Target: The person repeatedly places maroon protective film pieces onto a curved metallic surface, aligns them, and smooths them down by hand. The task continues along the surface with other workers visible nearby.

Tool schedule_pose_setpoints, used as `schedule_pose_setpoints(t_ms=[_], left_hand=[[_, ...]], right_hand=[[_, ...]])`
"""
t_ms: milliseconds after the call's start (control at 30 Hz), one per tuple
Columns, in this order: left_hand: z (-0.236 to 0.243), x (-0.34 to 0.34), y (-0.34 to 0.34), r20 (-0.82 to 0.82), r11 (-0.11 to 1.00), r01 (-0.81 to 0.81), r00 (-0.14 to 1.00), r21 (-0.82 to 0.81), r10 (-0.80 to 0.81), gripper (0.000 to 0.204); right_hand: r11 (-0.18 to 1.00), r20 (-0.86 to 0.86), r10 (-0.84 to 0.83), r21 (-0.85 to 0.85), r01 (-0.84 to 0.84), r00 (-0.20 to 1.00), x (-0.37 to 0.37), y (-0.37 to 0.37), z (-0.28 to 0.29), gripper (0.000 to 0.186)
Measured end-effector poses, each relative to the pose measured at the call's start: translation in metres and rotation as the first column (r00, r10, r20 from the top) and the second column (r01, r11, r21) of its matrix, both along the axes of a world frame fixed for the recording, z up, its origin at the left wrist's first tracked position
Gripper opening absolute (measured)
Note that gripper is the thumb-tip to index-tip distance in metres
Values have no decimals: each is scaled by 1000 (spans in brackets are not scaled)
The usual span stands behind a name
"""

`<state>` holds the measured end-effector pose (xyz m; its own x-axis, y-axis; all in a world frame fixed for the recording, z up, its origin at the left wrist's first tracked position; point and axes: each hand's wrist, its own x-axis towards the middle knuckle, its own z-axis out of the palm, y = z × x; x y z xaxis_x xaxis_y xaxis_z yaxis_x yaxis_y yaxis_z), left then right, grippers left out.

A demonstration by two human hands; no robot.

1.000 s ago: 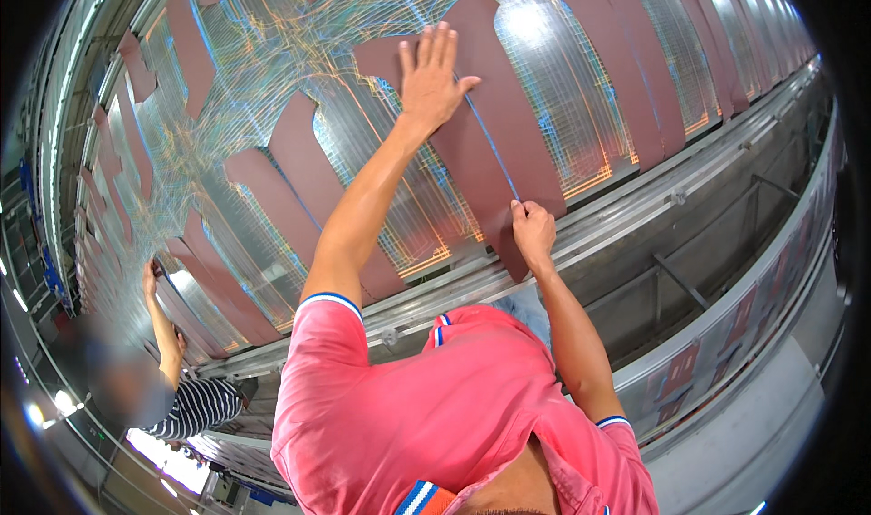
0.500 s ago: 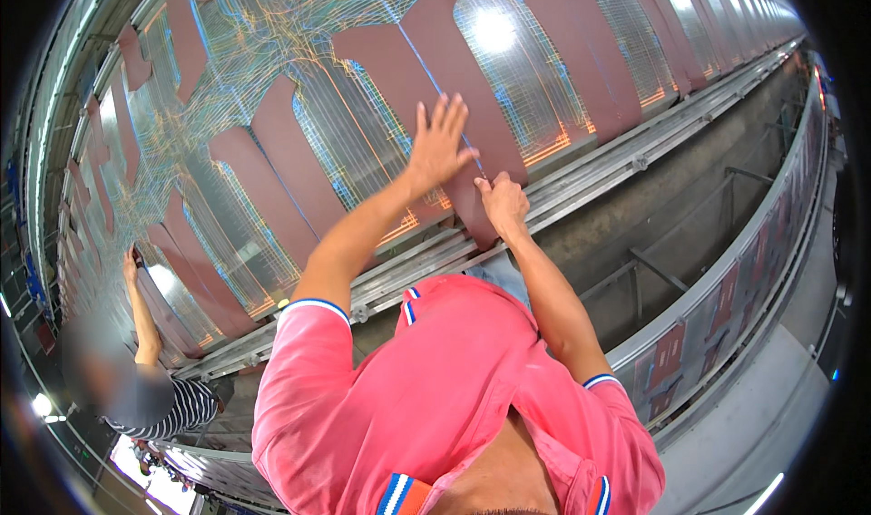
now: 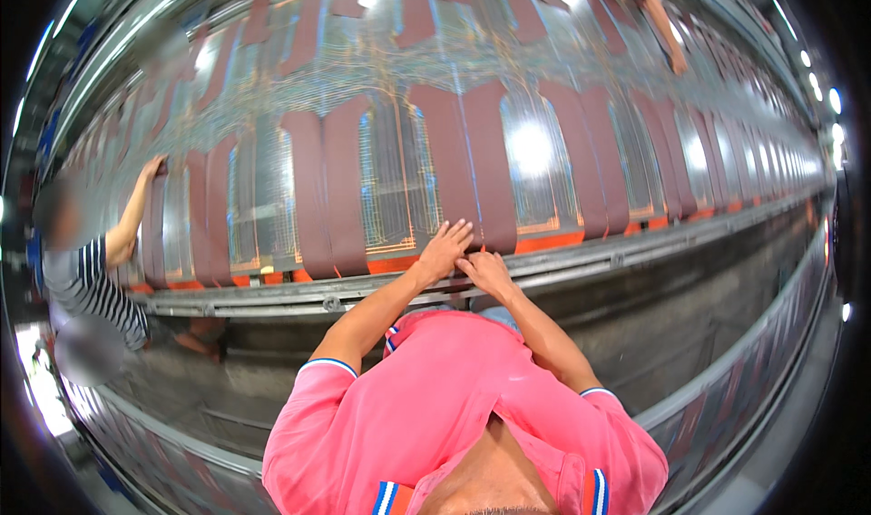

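my left hand [image 3: 445,247] lies palm down with its fingers extended, clenched on nothing, at the lower end of a long maroon sheet panel [image 3: 490,161]. my right hand [image 3: 485,270] is just beside it, fingers bent at the table's near edge; i cannot tell from here whether it pinches the panel's end or only rests there. the panel lies flat on the glossy, line-marked table [image 3: 392,161], its end reaching the orange-red strip [image 3: 553,242] and the metal rail [image 3: 590,253]. a blue line [image 3: 471,156] runs down its length; i can't make out whether that is a seam between two pieces.

what worries me is skew: if the right hand pulled sideways while the left only pressed lightly, the panel could slip off its printed outline. uneven pressure might leave a ripple or a trapped bubble. a tug at the end could catch it on the rail and crease it. the neighbouring maroon panel [image 3: 327,188] is well apart, so a dragging left forearm seems the likelier way to disturb it.
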<state>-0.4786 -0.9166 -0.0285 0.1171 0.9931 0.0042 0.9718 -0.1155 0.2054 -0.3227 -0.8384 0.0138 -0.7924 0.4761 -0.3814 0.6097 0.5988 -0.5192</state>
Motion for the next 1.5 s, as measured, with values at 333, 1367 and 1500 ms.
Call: schedule_pose_setpoints(t_ms=[333,1367,1500], left_hand=[[-13,64,-25,298,843,-464,793,-273,532,29],[4,127,-476,697,-22,-970,-189,-241,692,21],[1,154,-579,412,-481,-813,-581,-328,702,22]], right_hand=[[998,-558,66,23,-64,827,52,25,-34,18],[656,-293,375,754,-28,879,3,-43,-22,20],[844,-437,301,536,-24,848,-18,-151,-23,12]])
